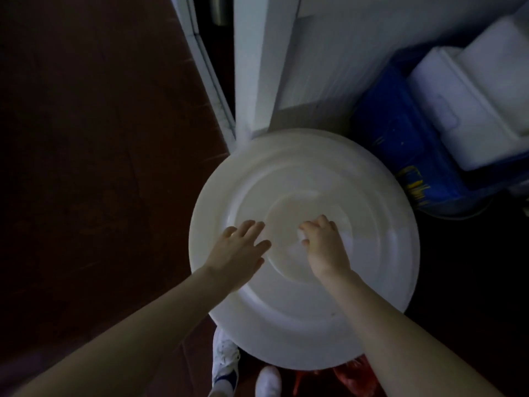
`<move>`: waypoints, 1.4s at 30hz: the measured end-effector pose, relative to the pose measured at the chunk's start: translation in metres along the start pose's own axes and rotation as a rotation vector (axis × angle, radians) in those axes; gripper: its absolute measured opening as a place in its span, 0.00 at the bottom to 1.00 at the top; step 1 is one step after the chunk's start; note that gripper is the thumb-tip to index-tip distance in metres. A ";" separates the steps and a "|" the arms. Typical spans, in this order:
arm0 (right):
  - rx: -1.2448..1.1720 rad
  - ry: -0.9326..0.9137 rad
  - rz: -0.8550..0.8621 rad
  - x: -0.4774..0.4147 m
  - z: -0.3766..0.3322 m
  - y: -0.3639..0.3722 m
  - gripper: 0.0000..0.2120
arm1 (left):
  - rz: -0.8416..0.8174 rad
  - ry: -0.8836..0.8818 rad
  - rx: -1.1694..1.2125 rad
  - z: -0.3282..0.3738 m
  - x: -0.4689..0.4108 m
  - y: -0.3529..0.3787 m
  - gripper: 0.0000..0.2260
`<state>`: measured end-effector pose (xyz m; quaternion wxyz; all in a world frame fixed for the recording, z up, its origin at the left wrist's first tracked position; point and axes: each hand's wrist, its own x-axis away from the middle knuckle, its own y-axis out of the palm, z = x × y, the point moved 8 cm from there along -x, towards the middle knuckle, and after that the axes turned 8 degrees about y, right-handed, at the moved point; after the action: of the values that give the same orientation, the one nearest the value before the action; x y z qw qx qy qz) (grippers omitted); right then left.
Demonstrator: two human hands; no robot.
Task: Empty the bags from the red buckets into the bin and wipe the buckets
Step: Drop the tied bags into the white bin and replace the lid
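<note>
The bin is shut under its white lid [303,305], which lies right below me. My right hand [323,242] curls round the small white knob [300,234] at the middle. My left hand [240,247] lies flat just beside it, fingers straight and slightly spread on the lid.

I judge the task barely begun: the lid is on, so nothing can be tipped in yet, and no wiping shows. Opening the bin comes first.

At the lid's near edge I see one patch of crinkled red [352,373] (bag or bucket, I cannot tell, most of it is hidden).

Counted: one lid, one knob, two hands, one red patch, my two white shoes [226,359]. To the right stands one blue crate [400,144] with at least two white foam boxes [463,90].
</note>
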<state>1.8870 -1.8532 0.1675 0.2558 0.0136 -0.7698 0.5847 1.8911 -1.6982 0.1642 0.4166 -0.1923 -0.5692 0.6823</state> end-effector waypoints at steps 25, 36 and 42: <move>0.184 -0.928 -0.190 0.253 -0.320 0.162 0.12 | 0.220 -0.921 0.231 0.007 0.452 0.060 0.18; 0.387 -0.970 -0.301 0.256 -0.344 0.346 0.12 | 0.188 -1.107 0.415 -0.035 0.517 0.222 0.22; 0.429 -0.897 -0.252 0.192 -0.308 0.444 0.12 | 0.083 -1.018 0.473 -0.071 0.473 0.331 0.22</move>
<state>1.6945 -1.3801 -0.0936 -0.0400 0.4080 -0.6590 0.6306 1.5538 -1.2836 -0.0660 0.0942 0.2378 -0.5217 0.8139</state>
